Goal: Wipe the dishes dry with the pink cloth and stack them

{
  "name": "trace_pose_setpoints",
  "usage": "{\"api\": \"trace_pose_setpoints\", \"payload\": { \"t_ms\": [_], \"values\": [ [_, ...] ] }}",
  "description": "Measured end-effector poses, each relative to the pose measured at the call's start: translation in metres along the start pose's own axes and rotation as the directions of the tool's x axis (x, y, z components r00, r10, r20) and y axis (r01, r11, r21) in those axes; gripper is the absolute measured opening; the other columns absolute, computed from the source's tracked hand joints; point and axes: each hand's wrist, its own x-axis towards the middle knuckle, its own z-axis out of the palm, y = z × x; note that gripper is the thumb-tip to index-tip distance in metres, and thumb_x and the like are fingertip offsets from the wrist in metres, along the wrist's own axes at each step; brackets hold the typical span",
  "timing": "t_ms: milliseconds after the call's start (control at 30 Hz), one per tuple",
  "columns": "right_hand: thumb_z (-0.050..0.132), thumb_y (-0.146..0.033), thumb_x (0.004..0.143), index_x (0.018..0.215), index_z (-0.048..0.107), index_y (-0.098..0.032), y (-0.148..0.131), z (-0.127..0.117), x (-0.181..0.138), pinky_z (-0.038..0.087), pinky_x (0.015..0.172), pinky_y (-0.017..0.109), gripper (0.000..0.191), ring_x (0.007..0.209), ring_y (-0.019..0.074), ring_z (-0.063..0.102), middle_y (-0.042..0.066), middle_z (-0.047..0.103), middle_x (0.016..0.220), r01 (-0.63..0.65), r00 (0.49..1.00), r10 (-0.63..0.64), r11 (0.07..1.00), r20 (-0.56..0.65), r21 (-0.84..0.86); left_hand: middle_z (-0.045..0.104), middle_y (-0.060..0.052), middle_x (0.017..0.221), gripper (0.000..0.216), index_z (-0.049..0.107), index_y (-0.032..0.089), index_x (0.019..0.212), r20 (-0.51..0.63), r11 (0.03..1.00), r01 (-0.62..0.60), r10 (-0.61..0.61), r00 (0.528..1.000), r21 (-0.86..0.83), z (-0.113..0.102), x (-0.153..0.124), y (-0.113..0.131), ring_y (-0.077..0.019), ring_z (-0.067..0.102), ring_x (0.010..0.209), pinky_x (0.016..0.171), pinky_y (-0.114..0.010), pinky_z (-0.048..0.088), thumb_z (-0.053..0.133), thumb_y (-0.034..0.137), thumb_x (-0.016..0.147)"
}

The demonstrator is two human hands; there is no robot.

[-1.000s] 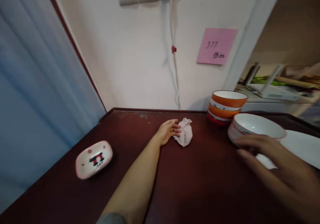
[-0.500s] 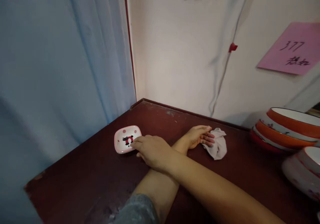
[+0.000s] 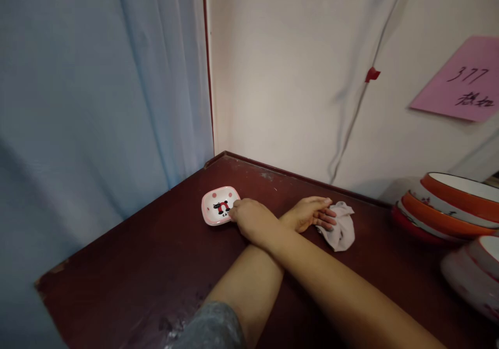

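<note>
My forearms cross, the right lying over the left. My right hand pinches the right rim of a small square dish, white with a pink edge and a black-and-red cat picture. The dish looks slightly tilted; whether it still touches the table I cannot tell. Beyond the crossing, my left hand lies on its side with its fingers stretched out. Its fingertips overlap a crumpled pale pink cloth without gripping it.
Stacked orange and white bowls stand at the right, with paler bowls in front. A blue curtain hangs along the left edge of the dark red table. Behind are the wall, a cable and a pink paper note.
My right hand has closed on the dish's rim, and the dish has moved right and slightly farther back, tilting a little. My left hand and the cloth stay nearly the same.
</note>
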Motion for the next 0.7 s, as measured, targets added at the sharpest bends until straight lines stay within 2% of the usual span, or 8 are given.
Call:
{"api": "trace_pose_setpoints", "payload": {
  "t_ms": [100,200,300,500,567,633,700],
  "values": [
    [0.046,-0.014,0.09,0.095,0.068,-0.014,0.022,0.006,-0.004,0.045,0.068,0.03,0.023,0.081,0.0204,0.062,0.012,0.067,0.096,-0.059,0.998,0.059,0.998,-0.003,0.019,0.066,-0.008,0.08,0.035,0.059,0.014,0.099,0.001,1.0,0.009,-0.009,1.0,0.006,0.001,0.0,0.002,-0.0181,0.066,0.063,0.058,-0.031,0.053,0.068,0.04,0.077],
    [0.048,-0.016,0.09,0.091,0.067,-0.016,0.036,0.013,-0.01,0.043,0.069,0.028,0.019,0.082,0.0189,0.06,0.009,0.067,0.094,-0.049,0.997,0.052,0.998,-0.056,0.041,0.066,-0.008,0.08,0.035,0.059,0.015,0.101,-0.011,1.0,0.02,-0.02,1.0,0.006,0.002,0.0,0.003,-0.0182,0.067,0.064,0.058,-0.03,0.053,0.068,0.039,0.078],
    [0.046,-0.014,0.09,0.092,0.064,-0.017,0.039,0.015,-0.014,0.042,0.071,0.027,0.018,0.083,0.018,0.057,0.007,0.065,0.095,-0.081,0.983,0.092,0.994,-0.156,0.077,0.067,-0.009,0.081,0.035,0.059,0.014,0.101,-0.025,1.0,0.024,-0.024,0.999,0.003,0.003,0.0,0.005,-0.0178,0.067,0.064,0.059,-0.03,0.054,0.067,0.039,0.078],
    [0.038,-0.017,0.095,0.097,0.061,-0.016,0.034,0.014,-0.02,0.043,0.077,0.03,0.023,0.087,0.019,0.053,0.009,0.062,0.098,-0.141,0.908,0.209,0.968,-0.363,0.207,0.068,-0.011,0.079,0.03,0.063,0.012,0.101,-0.059,0.999,0.014,-0.016,0.998,-0.029,0.006,-0.003,0.007,-0.0186,0.067,0.063,0.058,-0.03,0.054,0.065,0.034,0.08],
    [0.04,-0.019,0.095,0.097,0.061,-0.017,0.04,0.014,-0.025,0.044,0.079,0.03,0.021,0.088,0.0188,0.054,0.008,0.062,0.097,-0.105,0.858,0.228,0.955,-0.46,0.277,0.068,-0.012,0.077,0.027,0.065,0.01,0.099,-0.085,0.999,0.007,-0.011,0.996,-0.052,0.009,-0.002,0.007,-0.0197,0.066,0.06,0.056,-0.032,0.053,0.065,0.031,0.081],
    [0.042,-0.021,0.095,0.097,0.061,-0.019,0.051,0.013,-0.033,0.045,0.081,0.03,0.02,0.089,0.0186,0.056,0.007,0.063,0.096,-0.089,0.764,0.283,0.936,-0.579,0.34,0.068,-0.014,0.073,0.022,0.067,0.009,0.093,-0.135,0.996,-0.019,0.007,0.991,-0.085,0.011,-0.001,0.007,-0.0212,0.065,0.058,0.054,-0.033,0.052,0.066,0.027,0.08],
    [0.04,-0.021,0.094,0.095,0.061,-0.021,0.067,0.01,-0.046,0.046,0.083,0.032,0.021,0.09,0.0191,0.058,0.006,0.063,0.096,-0.129,0.658,0.37,0.913,-0.656,0.386,0.068,-0.012,0.073,0.016,0.067,0.01,0.09,-0.255,0.98,-0.142,0.103,0.961,-0.14,0.012,0.003,0.006,-0.02,0.064,0.06,0.056,-0.034,0.053,0.066,0.024,0.081]
  ]
}}
